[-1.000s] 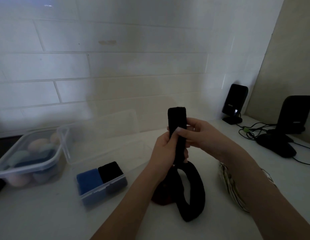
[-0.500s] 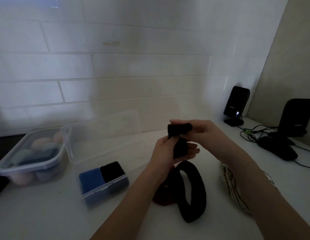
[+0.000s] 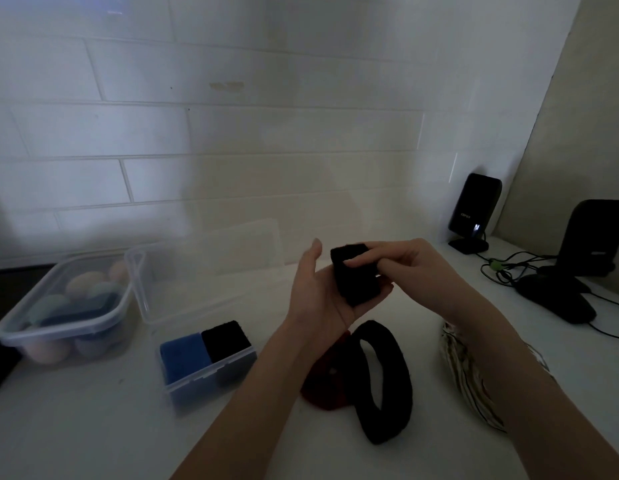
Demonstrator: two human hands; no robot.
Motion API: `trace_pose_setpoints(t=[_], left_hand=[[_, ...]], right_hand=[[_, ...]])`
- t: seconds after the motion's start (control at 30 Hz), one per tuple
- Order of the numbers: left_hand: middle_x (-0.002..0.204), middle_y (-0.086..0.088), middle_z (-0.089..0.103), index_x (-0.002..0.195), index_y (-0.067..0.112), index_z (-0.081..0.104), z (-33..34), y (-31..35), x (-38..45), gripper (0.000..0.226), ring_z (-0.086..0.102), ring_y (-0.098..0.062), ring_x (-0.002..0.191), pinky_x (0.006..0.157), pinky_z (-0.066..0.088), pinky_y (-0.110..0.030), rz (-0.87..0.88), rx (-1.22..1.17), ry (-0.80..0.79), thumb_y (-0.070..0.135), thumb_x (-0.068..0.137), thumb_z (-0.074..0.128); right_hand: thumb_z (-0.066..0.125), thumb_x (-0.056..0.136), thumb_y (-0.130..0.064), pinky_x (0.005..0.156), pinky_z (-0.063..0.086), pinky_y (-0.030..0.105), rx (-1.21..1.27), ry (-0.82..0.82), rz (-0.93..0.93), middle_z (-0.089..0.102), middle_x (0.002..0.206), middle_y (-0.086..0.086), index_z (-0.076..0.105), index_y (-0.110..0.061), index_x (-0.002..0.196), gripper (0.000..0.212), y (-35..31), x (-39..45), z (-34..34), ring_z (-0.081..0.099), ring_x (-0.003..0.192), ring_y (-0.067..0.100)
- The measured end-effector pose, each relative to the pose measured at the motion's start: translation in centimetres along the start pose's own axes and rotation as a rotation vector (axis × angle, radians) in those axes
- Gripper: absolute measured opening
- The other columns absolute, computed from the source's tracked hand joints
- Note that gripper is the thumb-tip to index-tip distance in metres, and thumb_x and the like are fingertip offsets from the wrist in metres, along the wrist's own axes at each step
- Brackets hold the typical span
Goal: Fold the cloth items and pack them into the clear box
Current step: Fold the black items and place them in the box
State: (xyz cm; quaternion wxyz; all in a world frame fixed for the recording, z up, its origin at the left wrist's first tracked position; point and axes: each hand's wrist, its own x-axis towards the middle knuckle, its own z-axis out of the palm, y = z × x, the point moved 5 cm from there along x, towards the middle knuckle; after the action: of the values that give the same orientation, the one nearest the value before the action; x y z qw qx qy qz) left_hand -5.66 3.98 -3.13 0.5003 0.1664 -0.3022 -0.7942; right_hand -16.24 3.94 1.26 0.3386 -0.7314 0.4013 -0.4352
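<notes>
Head view: left hand (image 3: 318,299) cradles a folded black cloth (image 3: 356,278) while right hand (image 3: 415,268) pinches it compact, ready for the box (image 3: 211,372).

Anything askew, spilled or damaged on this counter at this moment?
Nothing stands out. Both hands, left hand and right hand, hold a folded black cloth above the counter. The clear box sits level with a blue and a black piece packed side by side. A black band lies loose, waiting.
</notes>
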Motion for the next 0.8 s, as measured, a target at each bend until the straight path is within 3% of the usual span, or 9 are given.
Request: trace_pose_setpoints(t=[0.13,0.27,0.33,0.4,0.47,0.53,0.6,0.7,0.8], left_hand=[[0.104,-0.012,0.07,0.107,0.008,0.065,0.0,0.0,0.0,0.023,0.071,-0.021,0.091,0.079,0.059,-0.033,0.017,0.218,-0.045,0.02,0.092,0.052],[0.101,-0.008,0.071,0.104,0.01,0.063,-0.4,-0.1,0.1,0.02,0.071,-0.018,0.089,0.078,0.059,-0.029,0.064,0.3,-0.066,0.001,0.089,0.053],[0.101,-0.007,0.071,0.105,0.012,0.063,-0.5,0.2,0.0,0.022,0.071,-0.018,0.091,0.079,0.058,-0.026,0.114,0.371,-0.078,0.0,0.089,0.053],[0.097,-0.004,0.072,0.104,0.015,0.063,-0.5,0.5,-0.1,0.021,0.071,-0.016,0.089,0.077,0.057,-0.024,0.161,0.459,-0.081,0.003,0.089,0.054],[0.094,0.0,0.073,0.105,0.018,0.064,-0.4,0.7,-0.3,0.021,0.071,-0.014,0.085,0.073,0.056,-0.022,0.194,0.59,-0.081,0.007,0.09,0.055],[0.097,-0.002,0.071,0.11,0.017,0.061,-0.2,0.7,-0.4,0.022,0.071,-0.012,0.082,0.071,0.055,-0.021,0.212,0.688,-0.079,0.01,0.09,0.056],[0.103,-0.003,0.07,0.117,0.013,0.058,0.0,0.7,-0.5,0.027,0.072,-0.014,0.083,0.07,0.055,-0.02,0.23,0.74,-0.086,0.009,0.09,0.057],[0.105,-0.005,0.069,0.121,0.008,0.056,0.2,0.9,-0.5,0.033,0.072,-0.017,0.086,0.07,0.055,-0.021,0.263,0.792,-0.064,0.008,0.088,0.059],[0.097,-0.015,0.072,0.11,0.004,0.063,-0.4,1.7,-0.3,0.026,0.071,-0.026,0.09,0.079,0.058,-0.031,0.306,0.881,0.033,0.012,0.085,0.063]], right_hand=[[0.041,0.082,0.013,0.063,0.05,0.01,0.012,0.098,0.026,0.074,0.088,-0.011,0.073,-0.011,0.073,0.041,0.1,0.0,-0.5,0.068,0.074,-0.002],[0.044,0.085,0.007,0.077,0.05,0.025,0.06,0.133,0.06,0.069,0.079,0.002,0.062,-0.011,0.07,0.03,0.4,0.1,-1.0,0.064,0.073,0.01],[0.05,0.089,-0.002,0.076,0.048,0.028,0.072,0.112,0.088,0.068,0.082,0.006,0.058,-0.014,0.08,0.017,0.2,0.0,-1.0,0.061,0.074,0.013],[0.057,0.09,-0.011,0.07,0.049,0.018,0.029,0.054,0.094,0.07,0.084,-0.002,0.059,-0.015,0.095,0.007,-0.1,-0.1,-0.7,0.062,0.074,0.007],[0.063,0.087,-0.017,0.069,0.054,0.018,-0.054,-0.003,0.093,0.069,0.09,-0.004,0.056,-0.021,0.115,0.029,-0.1,0.0,-0.4,0.065,0.081,0.004],[0.066,0.085,-0.021,0.075,0.057,0.027,-0.168,-0.039,0.073,0.067,0.098,-0.001,0.057,-0.027,0.121,0.037,-0.4,0.0,-0.3,0.065,0.091,0.008],[0.065,0.085,-0.022,0.077,0.055,0.027,-0.269,-0.061,0.03,0.069,0.098,0.002,0.066,-0.022,0.108,0.023,-0.9,0.0,-0.2,0.064,0.092,0.009],[0.064,0.086,-0.016,0.066,0.051,0.014,-0.296,-0.026,-0.012,0.068,0.085,0.002,0.067,-0.015,0.091,0.005,-1.5,0.0,0.0,0.06,0.075,-0.003],[0.064,0.086,-0.02,0.06,0.045,0.008,-0.254,0.118,-0.015,0.063,0.074,-0.004,0.062,-0.015,0.08,0.008,-1.5,0.4,-0.6,0.056,0.066,-0.007]])
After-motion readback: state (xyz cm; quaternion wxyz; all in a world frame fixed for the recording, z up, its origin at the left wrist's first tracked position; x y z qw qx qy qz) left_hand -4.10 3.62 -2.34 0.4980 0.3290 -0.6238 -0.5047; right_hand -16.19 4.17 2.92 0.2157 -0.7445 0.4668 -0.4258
